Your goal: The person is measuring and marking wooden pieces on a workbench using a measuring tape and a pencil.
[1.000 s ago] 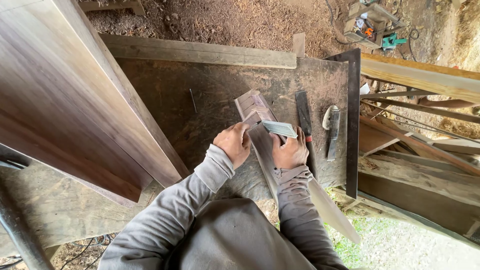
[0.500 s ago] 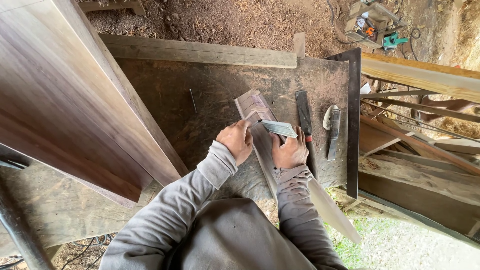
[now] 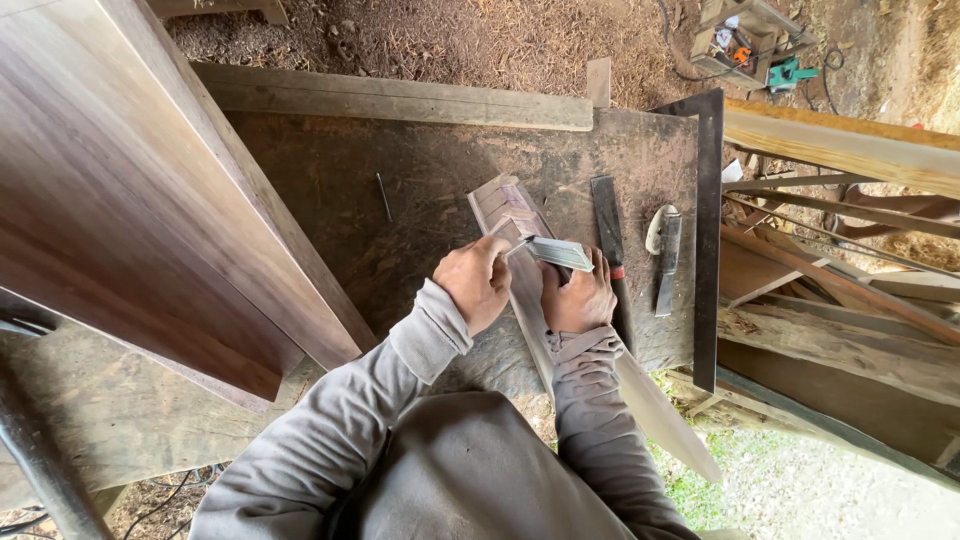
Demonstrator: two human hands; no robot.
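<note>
Here, seen from above: a dusty dark workbench (image 3: 420, 190) under a shelter, sawdust and straw on the ground beyond its far edge. Across the middle of the bench, running from near the centre out past the near edge, a long narrow wooden strip (image 3: 530, 300), paler where it overhangs. Left hand (image 3: 474, 282) curled into a loose fist, pinching what looks like a thin pencil or scribe against the strip, its tip near the strip's far end; exactly what sits in the fingers too small to tell. Right hand (image 3: 578, 298) closed on a small metal square (image 3: 560, 253), pressing its bright blade flat across the strip, apparently as a guide edge for the marking tip just beside it. Both wrists low and close together, likely to steady the strip against the bench. Grey sleeves and a grey top filling the lower middle of the view.

Just right of the right hand, a flat dark file-like bar (image 3: 608, 230) lying lengthwise, within easy reach. Further right, near the right edge of the bench, a chisel-like tool with a pale handle (image 3: 666, 255). Along that right edge, a large dark framing square (image 3: 706, 240), one arm following the edge. Toward the far left of the bench, a single thin nail (image 3: 384, 197). Along the far edge, a thick grey plank (image 3: 400, 100). At the left, a broad dark brown board (image 3: 130, 190) leaning over the bench corner. To the right, off the bench, a stack of rough timber offcuts (image 3: 840, 330).
</note>
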